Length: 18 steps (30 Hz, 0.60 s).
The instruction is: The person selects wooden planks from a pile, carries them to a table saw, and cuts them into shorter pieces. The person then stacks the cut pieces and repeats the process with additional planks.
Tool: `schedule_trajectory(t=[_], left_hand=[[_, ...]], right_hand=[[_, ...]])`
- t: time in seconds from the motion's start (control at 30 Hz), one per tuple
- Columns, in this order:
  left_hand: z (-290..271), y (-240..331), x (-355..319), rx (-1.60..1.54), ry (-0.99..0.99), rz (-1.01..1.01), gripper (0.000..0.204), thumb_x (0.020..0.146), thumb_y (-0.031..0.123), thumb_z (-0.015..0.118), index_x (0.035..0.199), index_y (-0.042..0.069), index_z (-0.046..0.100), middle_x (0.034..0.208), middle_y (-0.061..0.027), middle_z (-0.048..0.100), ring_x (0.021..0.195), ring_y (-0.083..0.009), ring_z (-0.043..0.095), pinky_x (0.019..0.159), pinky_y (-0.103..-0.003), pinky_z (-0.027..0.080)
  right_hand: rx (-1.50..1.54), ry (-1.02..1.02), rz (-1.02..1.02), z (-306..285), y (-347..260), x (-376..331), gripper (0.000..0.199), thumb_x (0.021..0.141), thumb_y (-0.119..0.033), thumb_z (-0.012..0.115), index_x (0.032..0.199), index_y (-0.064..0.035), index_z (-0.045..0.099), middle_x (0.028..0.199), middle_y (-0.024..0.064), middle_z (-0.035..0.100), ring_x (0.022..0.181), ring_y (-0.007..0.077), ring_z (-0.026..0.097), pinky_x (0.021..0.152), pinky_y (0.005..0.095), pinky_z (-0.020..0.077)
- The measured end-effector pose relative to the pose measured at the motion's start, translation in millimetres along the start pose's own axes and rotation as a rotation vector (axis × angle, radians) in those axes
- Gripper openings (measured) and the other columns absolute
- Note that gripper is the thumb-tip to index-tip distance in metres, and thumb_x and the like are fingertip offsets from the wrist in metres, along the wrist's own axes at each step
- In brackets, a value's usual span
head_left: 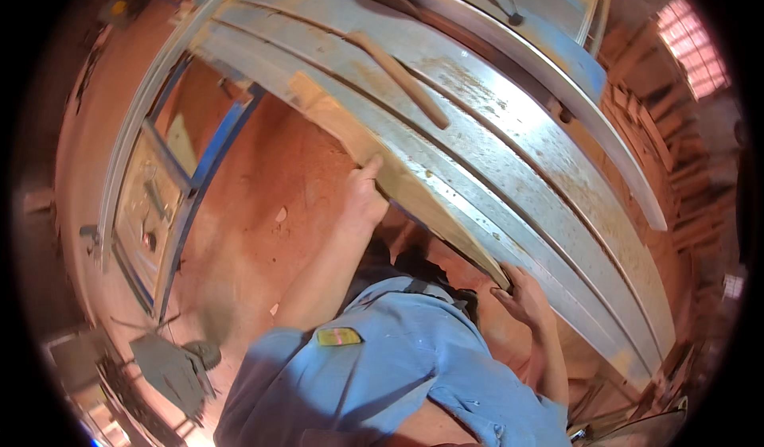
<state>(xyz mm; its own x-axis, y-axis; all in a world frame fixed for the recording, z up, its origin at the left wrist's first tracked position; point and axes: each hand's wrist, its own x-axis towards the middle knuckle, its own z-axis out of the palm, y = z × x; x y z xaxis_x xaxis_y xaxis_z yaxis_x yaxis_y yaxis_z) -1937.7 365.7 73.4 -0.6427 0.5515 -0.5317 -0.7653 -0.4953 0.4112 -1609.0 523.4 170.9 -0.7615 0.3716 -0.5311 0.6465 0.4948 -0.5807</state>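
A long light-brown wooden board [422,200] lies slantwise along the near edge of a grooved metal machine table [509,153]. My left hand [368,196] is closed on the board's near edge around its middle, with the thumb on top. At the board's right-hand end, my right hand [525,297] grips it with bent fingers. The fingers under the board are hidden in both hands. A loose wooden stick [402,81], rounded at its ends, rests on the metal beyond the board.
A long metal fence [541,57] crosses the table's far side. To the left stands a blue metal frame [208,157] with a wooden shelf carrying tools. A brush-like tool [511,1] lies at the back. Wood pieces [652,129] are piled at the right. Reddish floor shows below.
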Motion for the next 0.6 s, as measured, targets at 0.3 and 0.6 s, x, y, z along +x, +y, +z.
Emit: schedule_trajectory(t=[0.3, 0.6], left_hand=[[20.4, -17.9, 0.9, 0.171, 0.132, 0.016, 0.034, 0.096, 0.019, 0.062, 0.124, 0.000, 0.057, 0.117, -0.0131, 0.064, 0.103, -0.0278, 0.064, 0.091, -0.046, 0.053], [10.3, -15.0, 4.0, 0.266, 0.153, -0.034, 0.029, 0.090, 0.023, 0.067, 0.113, 0.005, 0.064, 0.104, -0.0095, 0.069, 0.094, -0.0241, 0.067, 0.082, -0.042, 0.056]], right_hand=[[0.034, 0.000, -0.014, -4.8, 17.5, 1.1, 0.041, 0.084, -0.022, 0.071, 0.118, -0.0019, 0.060, 0.095, 0.0237, 0.063, 0.081, 0.0400, 0.063, 0.071, 0.0432, 0.0494], [0.113, 0.006, -0.090, -5.9, 39.4, 6.6, 0.039, 0.086, -0.015, 0.068, 0.120, 0.0019, 0.059, 0.087, 0.0208, 0.064, 0.071, 0.0344, 0.060, 0.066, 0.0376, 0.0485]])
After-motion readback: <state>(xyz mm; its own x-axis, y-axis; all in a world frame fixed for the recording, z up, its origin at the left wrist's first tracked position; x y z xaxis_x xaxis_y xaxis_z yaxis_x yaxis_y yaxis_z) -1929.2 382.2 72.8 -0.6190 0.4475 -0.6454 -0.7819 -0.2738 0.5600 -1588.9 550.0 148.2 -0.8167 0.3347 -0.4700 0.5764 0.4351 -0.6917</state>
